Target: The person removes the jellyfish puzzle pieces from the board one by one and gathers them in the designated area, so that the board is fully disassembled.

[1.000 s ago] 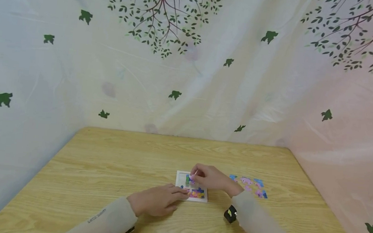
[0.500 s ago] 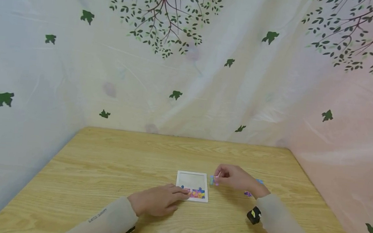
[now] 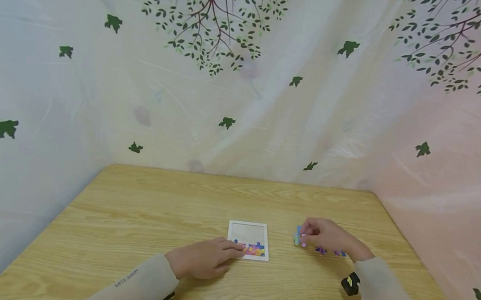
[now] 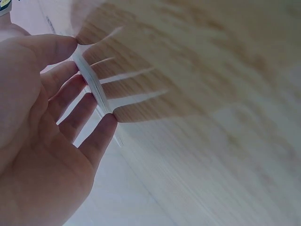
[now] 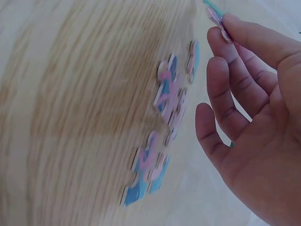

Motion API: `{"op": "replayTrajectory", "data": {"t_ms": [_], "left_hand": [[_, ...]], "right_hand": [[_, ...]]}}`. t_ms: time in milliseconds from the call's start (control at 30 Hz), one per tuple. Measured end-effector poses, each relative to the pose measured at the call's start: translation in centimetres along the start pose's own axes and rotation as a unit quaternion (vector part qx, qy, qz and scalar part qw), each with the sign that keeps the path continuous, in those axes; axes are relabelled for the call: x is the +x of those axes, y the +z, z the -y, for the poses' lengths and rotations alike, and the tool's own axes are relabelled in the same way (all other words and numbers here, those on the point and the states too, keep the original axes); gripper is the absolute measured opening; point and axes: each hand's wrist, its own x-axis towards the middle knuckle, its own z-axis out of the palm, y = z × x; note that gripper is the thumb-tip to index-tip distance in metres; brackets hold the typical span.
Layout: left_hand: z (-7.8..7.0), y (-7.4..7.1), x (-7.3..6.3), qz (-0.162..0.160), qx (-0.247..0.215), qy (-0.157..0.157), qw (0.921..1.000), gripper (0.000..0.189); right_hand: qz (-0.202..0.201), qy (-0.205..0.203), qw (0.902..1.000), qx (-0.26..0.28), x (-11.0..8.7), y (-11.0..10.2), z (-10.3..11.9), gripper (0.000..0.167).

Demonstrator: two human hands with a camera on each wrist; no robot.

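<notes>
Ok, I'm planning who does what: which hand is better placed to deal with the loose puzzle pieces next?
Likely the right hand: it pinches one piece and is close to the loose pieces. The left hand touches the white frame, farther from them.

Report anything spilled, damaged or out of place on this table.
Nothing stands out. The white frame lies flat, with the left hand at its edge and puzzle pieces in its near part. Loose pieces lie on the table to its right; the right hand pinches a piece. No spill or breakage shows, though hands hide parts.
</notes>
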Motion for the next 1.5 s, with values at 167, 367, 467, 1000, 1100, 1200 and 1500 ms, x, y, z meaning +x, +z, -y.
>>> {"op": "replayTrajectory", "data": {"t_ms": [167, 367, 467, 1000, 1100, 1200, 1500], "left_hand": [[0.0, 0.0, 0.0, -0.001, 0.002, 0.003, 1.0000, 0.048], [0.0, 0.1, -0.1, -0.005, -0.002, 0.005, 1.0000, 0.048], [0.0, 0.1, -0.1, -0.005, -0.002, 0.003, 1.0000, 0.048], [-0.1, -0.1, 0.0, -0.011, -0.009, 0.004, 0.9999, 0.045], [-0.1, 0.0, 0.1, -0.017, -0.007, 0.009, 0.9998, 0.044], [0.0, 0.0, 0.1, -0.019, -0.007, 0.006, 0.9998, 0.044], [0.1, -0.1, 0.3, -0.020, -0.006, -0.002, 0.9998, 0.043]], "right_hand": [[0.009, -0.006, 0.9999, -0.002, -0.4, -0.1, -0.4, 0.010], [0.008, 0.005, 0.9999, -0.009, -0.6, 0.1, -0.2, 0.010], [0.005, 0.010, 0.9999, -0.011, -0.5, 0.3, -0.2, 0.009], [-0.006, 0.024, 0.9997, 0.008, -0.5, 0.3, 0.7, 0.015], [-0.011, 0.026, 0.9996, 0.010, -0.2, 0.4, 1.1, 0.018], [-0.019, 0.016, 0.9996, -0.015, 0.3, 0.5, 1.5, 0.020], [-0.019, -0.018, 0.9994, -0.022, 1.7, 2.0, 2.8, 0.019]]}}
